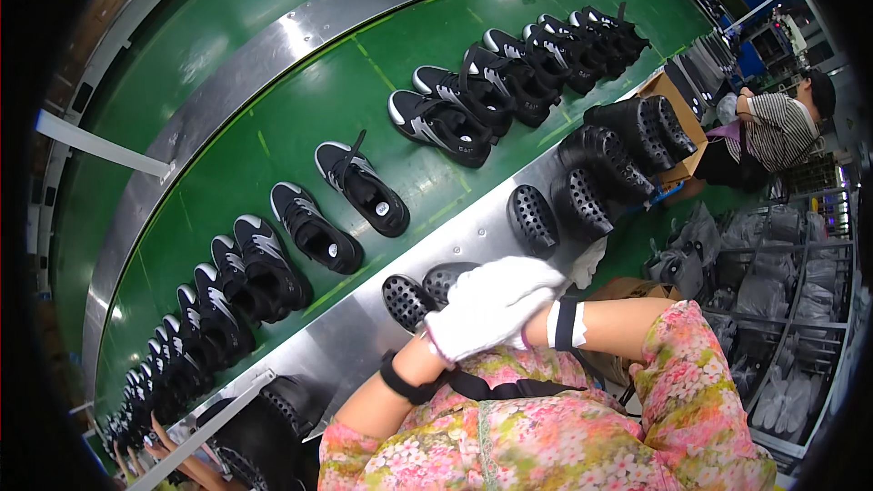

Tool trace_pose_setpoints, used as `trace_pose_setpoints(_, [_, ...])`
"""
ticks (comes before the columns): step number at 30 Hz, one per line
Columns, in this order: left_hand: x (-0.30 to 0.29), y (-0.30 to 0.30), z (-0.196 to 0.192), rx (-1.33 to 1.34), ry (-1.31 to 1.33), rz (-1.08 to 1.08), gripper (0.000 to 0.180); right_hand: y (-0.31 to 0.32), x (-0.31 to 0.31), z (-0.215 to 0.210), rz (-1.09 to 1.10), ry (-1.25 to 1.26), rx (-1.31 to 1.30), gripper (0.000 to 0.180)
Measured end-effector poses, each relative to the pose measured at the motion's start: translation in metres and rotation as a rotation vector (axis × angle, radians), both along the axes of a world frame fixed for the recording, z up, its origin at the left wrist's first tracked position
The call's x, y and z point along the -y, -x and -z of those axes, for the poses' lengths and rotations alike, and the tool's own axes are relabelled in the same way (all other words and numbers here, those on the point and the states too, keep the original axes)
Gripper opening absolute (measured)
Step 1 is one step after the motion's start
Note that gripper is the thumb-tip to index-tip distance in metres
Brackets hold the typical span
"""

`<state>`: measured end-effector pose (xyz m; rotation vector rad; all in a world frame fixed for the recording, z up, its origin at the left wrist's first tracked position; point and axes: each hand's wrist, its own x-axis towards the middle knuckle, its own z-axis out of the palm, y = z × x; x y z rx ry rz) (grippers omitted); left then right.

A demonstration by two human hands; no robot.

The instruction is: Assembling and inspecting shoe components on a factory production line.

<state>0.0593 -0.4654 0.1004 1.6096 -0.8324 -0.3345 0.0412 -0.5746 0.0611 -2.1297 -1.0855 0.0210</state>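
Observation:
My left hand [482, 309] and my right hand [535, 284], both in white gloves, overlap in front of my body, above the near metal ledge. The left forearm wears a black band, the right a black and white one. Their fingers merge in the white cloth, so I cannot make out the grip of either. A bit of white cloth [588, 264] shows just beyond the right wrist. Just past my hands lie two black perforated shoe-shaped forms [406, 303]. Another perforated form [534, 221] sits farther right along the ledge.
Black and grey sneakers [314, 229] line the green conveyor belt [446, 191]. More black forms [605, 164] crowd the metal ledge [482, 236] near a cardboard box [677, 109]. A co-worker [773, 132] is at right, above a rack [773, 309] of grey bags. Another person's hands [177, 455] show lower left.

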Motion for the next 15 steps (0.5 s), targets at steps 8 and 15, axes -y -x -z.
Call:
trace_pose_setpoints(8, [0.024, -0.027, 0.002, -0.368, 0.043, 0.559, 0.03, 0.015, -0.017, 0.019, 0.04, 0.065, 0.022, 0.016])
trace_pose_setpoints(15, [0.015, -0.022, 0.021, -0.324, -0.016, 0.447, 0.025, 0.026, -0.016, 0.032, 0.036, 0.109, 0.037, 0.016])
